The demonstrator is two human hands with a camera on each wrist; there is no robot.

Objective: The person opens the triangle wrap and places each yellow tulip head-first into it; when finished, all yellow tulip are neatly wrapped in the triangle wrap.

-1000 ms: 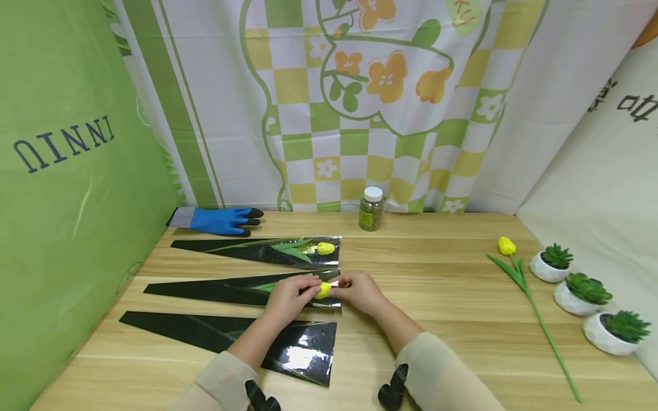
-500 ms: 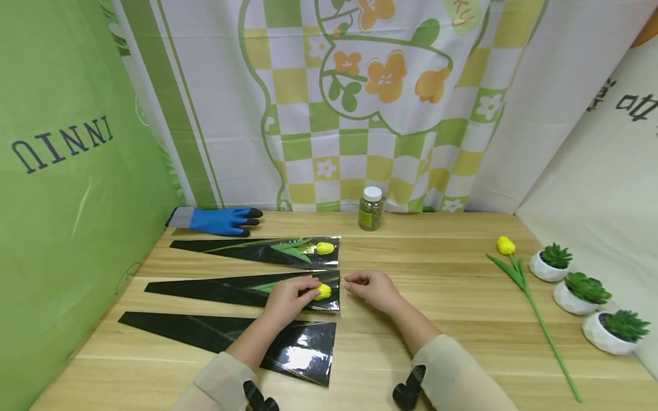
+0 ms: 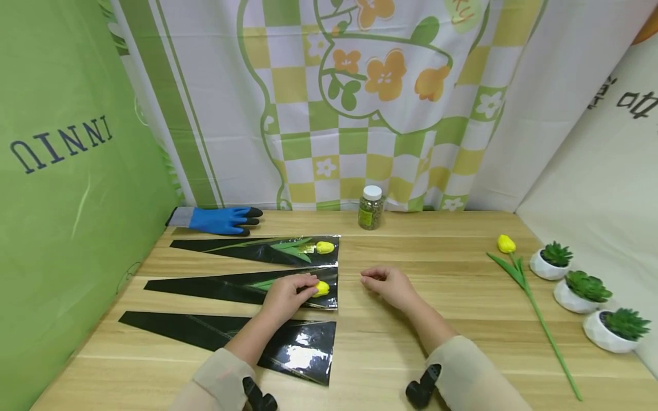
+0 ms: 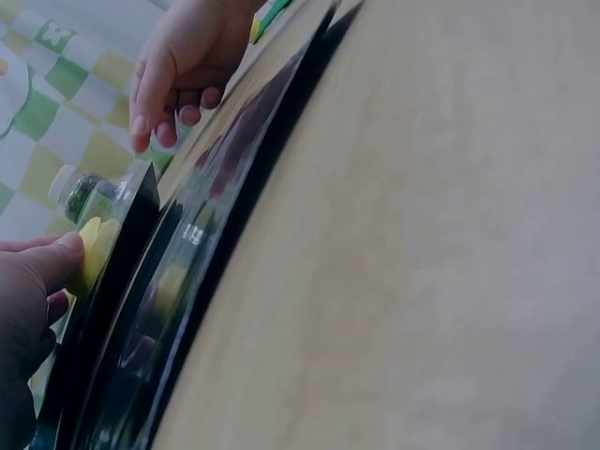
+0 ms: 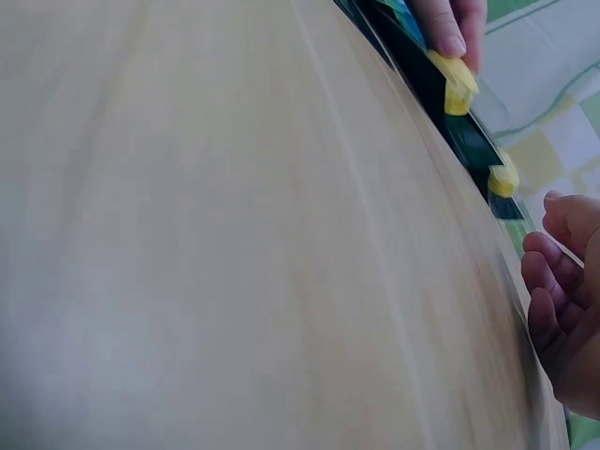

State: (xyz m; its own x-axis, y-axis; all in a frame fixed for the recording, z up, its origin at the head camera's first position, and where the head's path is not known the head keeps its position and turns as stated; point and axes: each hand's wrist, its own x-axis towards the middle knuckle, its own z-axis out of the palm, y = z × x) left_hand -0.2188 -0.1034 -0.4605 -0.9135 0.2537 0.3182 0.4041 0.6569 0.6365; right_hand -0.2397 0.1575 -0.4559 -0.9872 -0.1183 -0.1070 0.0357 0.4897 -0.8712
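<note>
Well beyond left hand [image 3: 289,297], "ky" lettering [image 3: 465,21].

On the left half of the table [image 3: 442,240] we locate, back to front, the rear sleeve [image 3: 247,251], middle sleeve [image 3: 205,286] and front sleeve [image 3: 298,345]. The first tulip [image 3: 325,247] lies in the rear sleeve; the second tulip [image 3: 322,289] lies in the middle sleeve, with the left hand [image 3: 288,294] at it. The right hand [image 3: 392,288] is right of that sleeve, apart. Behind the rear sleeve we find the glove [image 3: 218,220], with the jar [image 3: 370,211] farther right. Well right lies the loose tulip [image 3: 523,284], then a row of planters [image 3: 574,299]. The curtain [image 3: 360,142] hangs behind the table.
</note>
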